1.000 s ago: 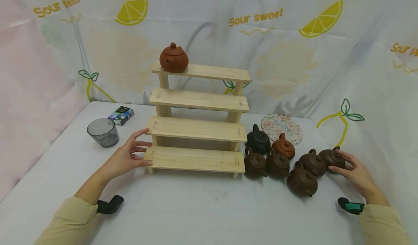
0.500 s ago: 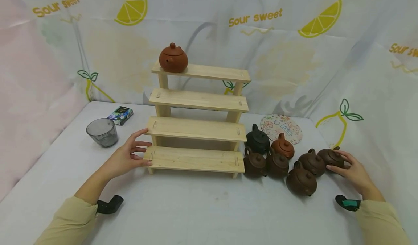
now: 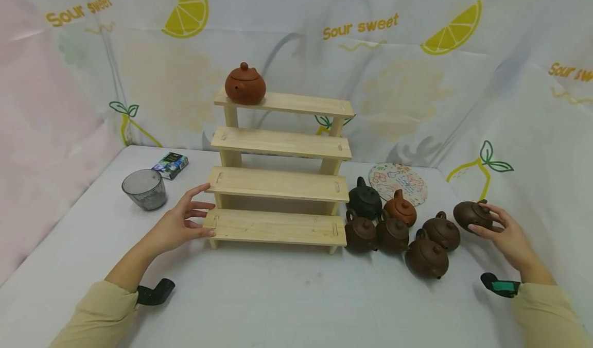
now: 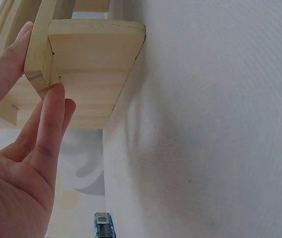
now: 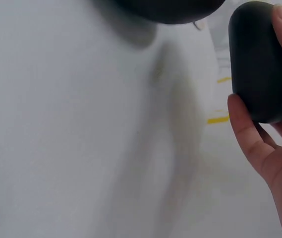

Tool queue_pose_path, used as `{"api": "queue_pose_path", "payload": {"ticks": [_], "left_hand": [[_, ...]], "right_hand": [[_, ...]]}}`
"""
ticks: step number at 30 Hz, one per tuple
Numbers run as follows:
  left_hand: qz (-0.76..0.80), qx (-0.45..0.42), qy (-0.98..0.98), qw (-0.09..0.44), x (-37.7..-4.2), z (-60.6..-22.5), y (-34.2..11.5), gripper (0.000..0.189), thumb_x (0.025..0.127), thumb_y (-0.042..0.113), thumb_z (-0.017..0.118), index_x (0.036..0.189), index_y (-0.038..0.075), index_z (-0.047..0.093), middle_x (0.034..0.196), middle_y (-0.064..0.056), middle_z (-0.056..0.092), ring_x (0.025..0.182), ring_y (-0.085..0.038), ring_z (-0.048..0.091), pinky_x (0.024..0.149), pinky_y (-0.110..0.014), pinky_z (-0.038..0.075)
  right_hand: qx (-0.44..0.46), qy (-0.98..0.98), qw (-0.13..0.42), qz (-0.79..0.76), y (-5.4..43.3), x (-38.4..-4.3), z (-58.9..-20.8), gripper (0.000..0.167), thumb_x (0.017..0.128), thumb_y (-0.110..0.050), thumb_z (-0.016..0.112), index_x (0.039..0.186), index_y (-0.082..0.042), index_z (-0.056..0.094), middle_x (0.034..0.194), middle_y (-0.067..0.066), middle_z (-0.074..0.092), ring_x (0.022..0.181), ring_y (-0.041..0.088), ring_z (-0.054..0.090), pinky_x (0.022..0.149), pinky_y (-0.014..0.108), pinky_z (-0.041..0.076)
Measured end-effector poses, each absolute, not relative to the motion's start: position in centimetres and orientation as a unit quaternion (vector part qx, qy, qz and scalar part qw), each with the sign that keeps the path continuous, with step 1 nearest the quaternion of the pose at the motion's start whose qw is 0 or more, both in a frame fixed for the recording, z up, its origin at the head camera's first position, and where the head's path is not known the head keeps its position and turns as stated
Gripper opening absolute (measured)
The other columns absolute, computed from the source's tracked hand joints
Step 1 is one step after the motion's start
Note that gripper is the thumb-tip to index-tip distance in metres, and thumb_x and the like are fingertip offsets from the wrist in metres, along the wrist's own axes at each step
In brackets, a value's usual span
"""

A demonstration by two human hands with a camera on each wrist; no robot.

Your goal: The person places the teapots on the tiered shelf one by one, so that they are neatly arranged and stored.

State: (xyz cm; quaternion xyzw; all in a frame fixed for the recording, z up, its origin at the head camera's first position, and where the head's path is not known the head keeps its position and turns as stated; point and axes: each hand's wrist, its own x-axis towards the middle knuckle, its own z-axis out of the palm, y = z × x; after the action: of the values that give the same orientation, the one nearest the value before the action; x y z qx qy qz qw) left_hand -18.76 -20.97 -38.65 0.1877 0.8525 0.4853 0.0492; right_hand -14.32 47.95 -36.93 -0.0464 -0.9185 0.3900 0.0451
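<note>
My right hand [image 3: 514, 242] grips a dark brown teapot [image 3: 471, 215] between thumb and fingers, lifted off the table and tilted. The right wrist view shows this teapot's dark underside [image 5: 259, 64] with fingers around its edge. At the stand's lower left, my left hand [image 3: 178, 224] holds the end of the four-tier wooden display stand [image 3: 278, 227]; in the left wrist view the digits lie either side of a board end [image 4: 39, 54]. A reddish teapot [image 3: 245, 84] sits at the left of the top tier.
Right of the stand are several dark brown teapots [image 3: 427, 258], a black teapot [image 3: 364, 199] and an orange-brown teapot [image 3: 401, 209]. Behind them lies a round patterned mat [image 3: 398, 183]. At left stand a grey glass cup [image 3: 145, 191] and a small box [image 3: 170, 165].
My right hand has raised the rightmost brown teapot off the table and tipped it. The left hand stays on the stand.
</note>
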Motion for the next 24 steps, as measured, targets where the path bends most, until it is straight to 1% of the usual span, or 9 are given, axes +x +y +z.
{"api": "queue_pose_path", "payload": {"ticks": [3, 7, 9, 11, 14, 15, 20, 22, 24], "left_hand": [[0.486, 0.190, 0.851, 0.049, -18.7, -38.7, -21.0, 0.101, 0.073, 0.018, 0.080, 0.149, 0.026, 0.014, 0.126, -0.024, 0.051, 0.109, -0.038, 0.053, 0.076, -0.027, 0.051], [0.488, 0.189, 0.851, 0.049, -18.8, -38.8, -20.9, 0.101, 0.073, 0.017, 0.081, 0.148, 0.028, 0.015, 0.127, -0.023, 0.051, 0.109, -0.037, 0.053, 0.076, -0.027, 0.051], [0.488, 0.187, 0.851, 0.049, -18.8, -38.9, -20.9, 0.100, 0.073, 0.017, 0.081, 0.148, 0.028, 0.016, 0.127, -0.022, 0.052, 0.109, -0.036, 0.053, 0.076, -0.027, 0.051], [0.488, 0.186, 0.851, 0.048, -18.7, -38.8, -20.9, 0.100, 0.073, 0.017, 0.081, 0.148, 0.028, 0.016, 0.126, -0.022, 0.052, 0.109, -0.036, 0.053, 0.076, -0.027, 0.051], [0.487, 0.186, 0.852, 0.047, -18.6, -38.9, -21.0, 0.100, 0.073, 0.018, 0.081, 0.148, 0.027, 0.015, 0.126, -0.023, 0.052, 0.108, -0.037, 0.053, 0.075, -0.027, 0.051], [0.487, 0.186, 0.852, 0.047, -18.6, -38.9, -21.1, 0.100, 0.073, 0.018, 0.081, 0.148, 0.027, 0.015, 0.126, -0.023, 0.052, 0.108, -0.037, 0.053, 0.075, -0.027, 0.051], [0.484, 0.194, 0.852, 0.041, -18.7, -39.1, -21.2, 0.100, 0.072, 0.018, 0.081, 0.148, 0.029, 0.016, 0.126, -0.021, 0.052, 0.108, -0.035, 0.054, 0.075, -0.027, 0.051], [0.483, 0.197, 0.852, 0.039, -18.8, -39.1, -21.2, 0.100, 0.073, 0.018, 0.081, 0.148, 0.029, 0.016, 0.126, -0.021, 0.052, 0.108, -0.035, 0.054, 0.075, -0.027, 0.051], [0.481, 0.198, 0.853, 0.037, -18.8, -39.1, -21.2, 0.100, 0.073, 0.019, 0.081, 0.148, 0.029, 0.016, 0.126, -0.021, 0.053, 0.107, -0.035, 0.054, 0.075, -0.027, 0.051]], "right_hand": [[-0.035, -0.913, 0.051, 0.404, 47.7, -14.2, -36.1, 0.062, 0.089, -0.018, 0.065, 0.140, -0.035, 0.033, 0.128, 0.025, 0.031, 0.083, -0.016, 0.043, 0.064, 0.008, 0.040], [-0.021, -0.906, 0.064, 0.418, 47.2, -13.8, -35.0, 0.062, 0.090, -0.014, 0.064, 0.139, -0.037, 0.034, 0.121, 0.004, 0.036, 0.085, -0.016, 0.049, 0.064, 0.008, 0.040], [-0.014, -0.907, 0.071, 0.415, 46.8, -13.7, -34.3, 0.063, 0.090, -0.013, 0.064, 0.141, -0.034, 0.033, 0.121, 0.003, 0.036, 0.086, -0.017, 0.049, 0.065, 0.008, 0.040], [-0.009, -0.912, 0.072, 0.405, 46.3, -13.8, -33.7, 0.065, 0.090, -0.015, 0.064, 0.143, -0.034, 0.031, 0.124, 0.009, 0.035, 0.087, -0.019, 0.045, 0.065, 0.007, 0.038], [0.006, -0.912, 0.075, 0.403, 45.5, -14.1, -32.9, 0.065, 0.090, -0.014, 0.063, 0.144, -0.031, 0.031, 0.125, 0.015, 0.032, 0.089, -0.019, 0.044, 0.067, 0.006, 0.038], [0.010, -0.912, 0.076, 0.403, 45.2, -14.2, -32.7, 0.064, 0.090, -0.014, 0.063, 0.143, -0.031, 0.032, 0.126, 0.014, 0.032, 0.089, -0.019, 0.043, 0.067, 0.006, 0.038], [0.030, -0.910, 0.078, 0.406, 44.1, -14.4, -31.5, 0.064, 0.090, -0.011, 0.063, 0.143, -0.030, 0.033, 0.123, 0.001, 0.034, 0.092, -0.018, 0.043, 0.068, 0.006, 0.038], [0.039, -0.911, 0.078, 0.402, 43.6, -14.5, -31.1, 0.064, 0.090, -0.011, 0.063, 0.143, -0.029, 0.033, 0.124, -0.001, 0.035, 0.092, -0.017, 0.043, 0.069, 0.006, 0.038], [0.043, -0.914, 0.077, 0.395, 43.0, -14.7, -30.6, 0.064, 0.090, -0.011, 0.063, 0.143, -0.028, 0.032, 0.126, 0.003, 0.034, 0.094, -0.015, 0.043, 0.069, 0.006, 0.038]]}}
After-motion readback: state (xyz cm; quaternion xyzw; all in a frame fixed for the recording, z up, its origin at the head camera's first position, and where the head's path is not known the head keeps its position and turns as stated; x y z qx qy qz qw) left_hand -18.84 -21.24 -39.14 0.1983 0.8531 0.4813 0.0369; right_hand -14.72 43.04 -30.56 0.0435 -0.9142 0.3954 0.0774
